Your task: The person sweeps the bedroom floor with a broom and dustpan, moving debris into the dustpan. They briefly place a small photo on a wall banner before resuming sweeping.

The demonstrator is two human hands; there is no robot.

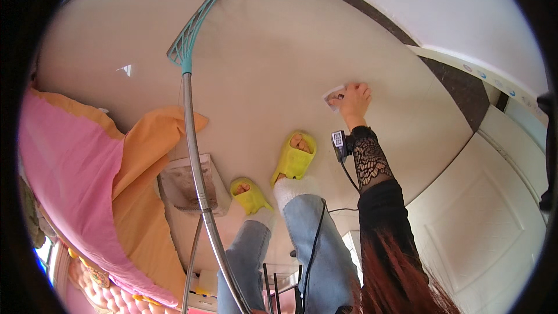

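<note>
A small, thin card or piece of paper with a printed picture (332, 96) is found at the floor (261, 52), ahead of the right yellow-green slipper (294, 160) and to its right. It is partly covered by the right hand (354, 102), whose fingers are curled over its right part; whether it is pinched or merely pressed cannot be told. The left hand is not shown, so its grip cannot be judged. The piece is judged to be very light and bendable, easily creased, and likely to slide or cling on the smooth floor. It would best be taken by a free edge, lifted with a fingertip and pinched against the thumb. To the left of the slipper, a teal-headed long-handled tool (188, 104) and a dirty dustpan (217, 183) are seen.
</note>
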